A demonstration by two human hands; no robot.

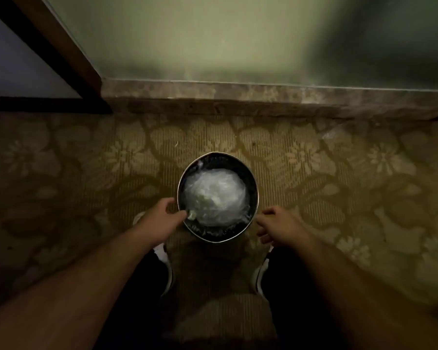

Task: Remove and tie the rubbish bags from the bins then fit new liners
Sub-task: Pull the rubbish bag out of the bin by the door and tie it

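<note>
A round dark bin (253, 195) with a shiny metal rim stands on the patterned carpet just in front of my feet. Inside it sits a clear plastic rubbish bag (214, 197) bulging with pale contents. My left hand (163, 214) is at the bin's left rim, its fingers pinching a small gathered bit of the bag plastic at the edge. My right hand (280, 227) hovers just right of the bin's lower right rim, fingers loosely curled and holding nothing.
A stone skirting ledge (263, 97) runs along a greenish wall behind the bin. A dark wooden frame (61, 54) slants at the upper left. My shoes (166, 263) stand either side of the bin's near edge. Floral carpet (339, 173) spreads left and right.
</note>
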